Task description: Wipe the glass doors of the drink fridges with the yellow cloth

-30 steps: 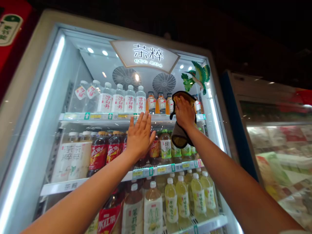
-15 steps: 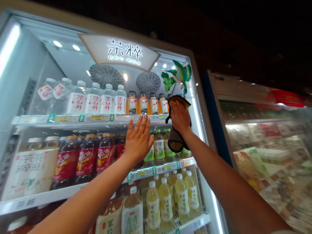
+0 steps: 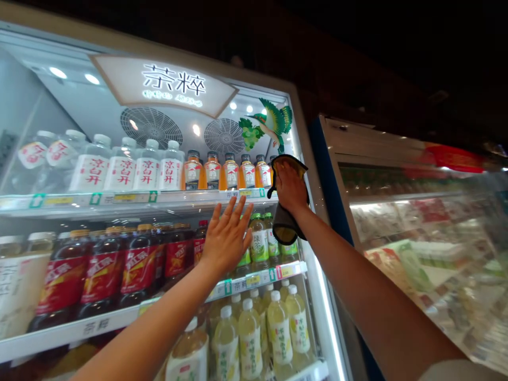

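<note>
My left hand (image 3: 227, 233) is raised with its fingers spread, palm toward the glass front of a lit drinks fridge (image 3: 291, 95). It holds nothing, and I cannot tell whether it touches the glass. Farther right, my right hand (image 3: 291, 186) presses a grey and yellow cloth (image 3: 283, 216) with black edging against the glass near the door's right side. Part of the cloth hangs below that hand. Behind the cloth are small orange drink bottles (image 3: 230, 173) and green tea bottles (image 3: 259, 241), partly covered. A bird sticker (image 3: 273, 121) shows just above the cloth.
Clear water bottles (image 3: 126, 166) line the upper shelf; red-labelled dark bottles (image 3: 138, 259) stand lower left. Pale yellow drinks (image 3: 250, 338) fill the shelf beneath. An illuminated sign (image 3: 170, 84) hangs at the top. Another open display cooler (image 3: 420, 211) with packaged goods stands right.
The view has turned, so the fridge sits farther left in the picture. Both hands have shifted right across the door, the right one with the cloth. My left fingers are spread wider.
</note>
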`<state>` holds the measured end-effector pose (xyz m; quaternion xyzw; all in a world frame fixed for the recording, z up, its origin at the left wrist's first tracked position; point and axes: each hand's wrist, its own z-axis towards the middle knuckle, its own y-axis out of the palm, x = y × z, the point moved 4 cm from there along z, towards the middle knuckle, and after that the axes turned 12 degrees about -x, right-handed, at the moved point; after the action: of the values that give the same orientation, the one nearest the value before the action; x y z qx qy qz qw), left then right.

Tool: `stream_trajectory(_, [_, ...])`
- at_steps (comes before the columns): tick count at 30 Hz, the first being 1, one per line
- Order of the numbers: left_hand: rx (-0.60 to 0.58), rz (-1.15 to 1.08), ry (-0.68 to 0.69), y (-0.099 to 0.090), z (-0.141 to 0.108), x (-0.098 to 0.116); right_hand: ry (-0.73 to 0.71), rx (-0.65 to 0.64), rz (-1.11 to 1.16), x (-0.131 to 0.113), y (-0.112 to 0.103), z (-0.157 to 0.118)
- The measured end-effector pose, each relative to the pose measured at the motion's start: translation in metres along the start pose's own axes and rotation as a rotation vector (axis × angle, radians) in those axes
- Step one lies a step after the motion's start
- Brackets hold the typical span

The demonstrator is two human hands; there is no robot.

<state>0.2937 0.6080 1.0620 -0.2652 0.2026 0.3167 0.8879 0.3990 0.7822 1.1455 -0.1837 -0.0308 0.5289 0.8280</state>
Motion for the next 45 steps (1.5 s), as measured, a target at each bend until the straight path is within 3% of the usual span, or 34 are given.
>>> stream_trajectory(2, [0.008,-0.005,0.005,0.002,-0.001,0.002,0.057,0.045,0.034,0.019,0.005,-0.004])
stream_trajectory(5, [0.016,-0.028,-0.009,0.002,-0.003,0.005,0.174,0.118,0.061,0.034,0.017,-0.035])
stream_trajectory(9, [0.024,-0.044,-0.003,0.005,0.005,0.017,0.107,0.043,0.006,0.03,0.024,-0.057])
stream_trajectory(13, [0.022,-0.033,0.055,0.011,0.02,0.035,0.041,-0.04,-0.016,0.038,0.01,-0.018])
stream_trajectory(16, [0.04,-0.031,0.044,0.013,0.026,0.042,0.051,-0.019,0.008,0.054,-0.002,0.015])
stream_trajectory(18, [0.045,-0.031,0.048,0.014,0.026,0.044,0.063,0.021,0.013,0.063,-0.002,0.017])
stream_trajectory(20, [0.051,-0.031,0.051,0.015,0.025,0.044,0.085,0.062,0.012,0.07,0.005,0.001])
stream_trajectory(24, [0.073,-0.034,0.056,0.018,0.025,0.043,0.104,0.099,0.005,0.082,0.029,-0.06])
stream_trajectory(26, [0.09,-0.038,0.064,0.019,0.025,0.043,0.087,0.098,0.006,0.087,0.037,-0.075])
stream_trajectory(28, [0.106,-0.035,0.074,0.02,0.025,0.044,0.073,0.106,0.01,0.092,0.037,-0.065])
stream_trajectory(33, [0.126,-0.014,0.081,0.019,0.022,0.046,0.052,0.174,0.026,0.097,0.014,0.012])
stream_trajectory(35, [0.118,-0.015,0.076,0.02,0.022,0.046,0.023,0.196,0.025,0.097,0.012,0.019])
stream_trajectory(37, [0.109,-0.027,0.074,0.021,0.023,0.046,-0.013,0.197,0.02,0.097,0.02,-0.004])
stream_trajectory(42, [0.12,-0.079,0.088,0.025,0.024,0.046,-0.068,0.15,0.024,0.108,0.052,-0.122])
stream_trajectory(44, [0.119,-0.078,0.086,0.028,0.025,0.046,-0.091,0.126,0.028,0.111,0.056,-0.139])
stream_trajectory(45, [0.114,-0.072,0.082,0.029,0.025,0.046,-0.092,0.12,0.034,0.111,0.055,-0.135])
